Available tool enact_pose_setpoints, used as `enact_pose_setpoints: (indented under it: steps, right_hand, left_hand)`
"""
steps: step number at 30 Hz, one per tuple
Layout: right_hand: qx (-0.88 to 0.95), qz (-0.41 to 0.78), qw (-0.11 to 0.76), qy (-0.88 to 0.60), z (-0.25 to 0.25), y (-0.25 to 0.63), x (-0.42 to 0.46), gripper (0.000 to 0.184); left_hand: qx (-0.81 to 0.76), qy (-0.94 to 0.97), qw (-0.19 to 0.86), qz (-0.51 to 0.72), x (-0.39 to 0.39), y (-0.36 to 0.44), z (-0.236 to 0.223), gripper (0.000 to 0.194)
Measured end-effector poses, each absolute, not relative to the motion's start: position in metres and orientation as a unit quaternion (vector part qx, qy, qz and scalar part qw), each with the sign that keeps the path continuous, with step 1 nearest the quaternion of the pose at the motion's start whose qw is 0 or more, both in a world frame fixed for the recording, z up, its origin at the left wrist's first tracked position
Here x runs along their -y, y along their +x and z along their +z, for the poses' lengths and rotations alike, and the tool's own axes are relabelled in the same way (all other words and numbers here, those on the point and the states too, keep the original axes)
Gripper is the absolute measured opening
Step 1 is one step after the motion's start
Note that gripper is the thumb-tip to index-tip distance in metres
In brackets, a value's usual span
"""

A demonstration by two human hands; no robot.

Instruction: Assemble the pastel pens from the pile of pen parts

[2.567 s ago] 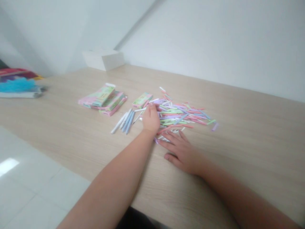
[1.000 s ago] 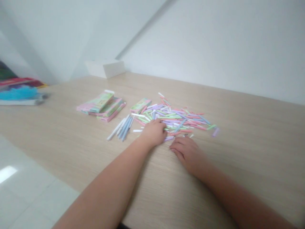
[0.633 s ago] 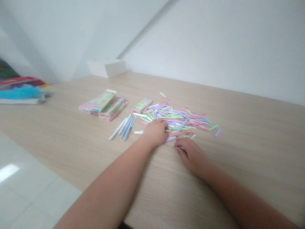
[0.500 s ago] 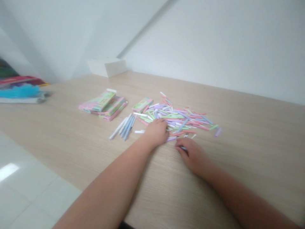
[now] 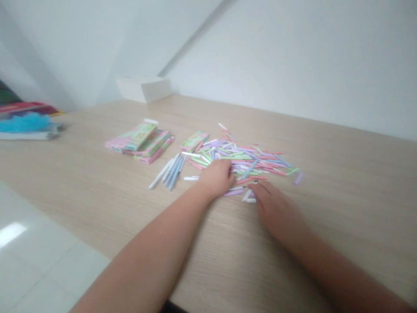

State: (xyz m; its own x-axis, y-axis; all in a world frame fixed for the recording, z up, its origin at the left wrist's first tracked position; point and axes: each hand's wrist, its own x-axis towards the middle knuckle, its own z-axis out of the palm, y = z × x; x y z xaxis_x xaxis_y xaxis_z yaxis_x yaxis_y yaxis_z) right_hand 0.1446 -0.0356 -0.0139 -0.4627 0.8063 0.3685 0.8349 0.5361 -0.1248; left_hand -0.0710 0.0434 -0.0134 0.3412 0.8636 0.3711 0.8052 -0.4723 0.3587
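Observation:
A loose heap of slim pastel pen pieces [image 5: 241, 157] in green, purple, red, blue and white lies on the wooden table. My left hand [image 5: 215, 178] rests at its near edge, fingers curled down; what they hold, if anything, is hidden. My right hand [image 5: 273, 202] lies palm down at the heap's near right side. Its fingers are stretched out over a few small white pieces [image 5: 246, 194] and beside a purple piece [image 5: 233, 191]. Left of my left hand, several white and blue pens [image 5: 168, 171] lie side by side.
Pink and green flat boxes [image 5: 140, 141] are stacked at the left, with a similar box [image 5: 194, 141] against the heap. A white box [image 5: 145, 89] stands near the wall. Blue crumpled material [image 5: 26, 123] lies at far left. The table edge [image 5: 55, 221] runs along the lower left.
My right hand has gone from a pinch to stretched fingers and shifted slightly right. Small white pieces now show beside its fingertips. My left hand has stayed almost in place.

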Motion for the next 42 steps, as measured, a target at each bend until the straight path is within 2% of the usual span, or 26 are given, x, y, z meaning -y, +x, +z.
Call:
enact_pose_setpoints:
  steps: [3, 6, 8, 12, 15, 21, 24, 30, 37, 42]
  right_hand:
    - [0.843, 0.034, 0.167, -0.511, -0.001, 0.158, 0.045, 0.036]
    - [0.865, 0.156, 0.097, -0.466, 0.007, 0.168, 0.046, 0.023]
    - [0.867, 0.192, 0.085, -0.453, 0.004, 0.168, 0.041, 0.02]
    - [0.852, 0.119, 0.167, -0.482, -0.017, 0.154, 0.027, 0.023]
    - [0.847, 0.081, 0.198, -0.487, -0.028, 0.143, 0.021, 0.026]
    - [0.788, 0.125, 0.26, -0.545, -0.031, 0.144, 0.019, 0.019]
    - [0.754, 0.143, 0.305, -0.565, -0.034, 0.146, 0.018, 0.024]
    - [0.763, 0.11, 0.287, -0.568, -0.035, 0.143, 0.017, 0.051]
    - [0.772, 0.1, 0.278, -0.563, -0.032, 0.143, 0.015, 0.033]
    - [0.748, 0.1, 0.294, -0.587, -0.03, 0.143, 0.015, 0.031]
  left_hand:
    - [-0.509, 0.817, 0.07, 0.261, -0.042, -0.071, -0.012, 0.008]
    - [-0.508, 0.815, 0.079, 0.265, -0.04, -0.07, -0.01, 0.006]
    - [-0.51, 0.814, 0.087, 0.263, -0.039, -0.069, -0.01, 0.006]
    - [-0.514, 0.813, 0.098, 0.257, -0.039, -0.068, -0.01, 0.009]
    - [-0.502, 0.818, 0.104, 0.26, -0.039, -0.066, -0.011, 0.014]
    - [-0.469, 0.835, 0.112, 0.267, -0.039, -0.064, -0.012, 0.02]
    - [-0.456, 0.847, 0.113, 0.249, -0.037, -0.062, -0.008, 0.022]
    - [-0.433, 0.874, 0.085, 0.203, -0.032, -0.06, -0.003, 0.027]
    - [-0.389, 0.899, 0.073, 0.187, -0.03, -0.055, -0.007, 0.027]
    - [-0.419, 0.885, 0.062, 0.196, -0.028, -0.058, -0.006, 0.026]
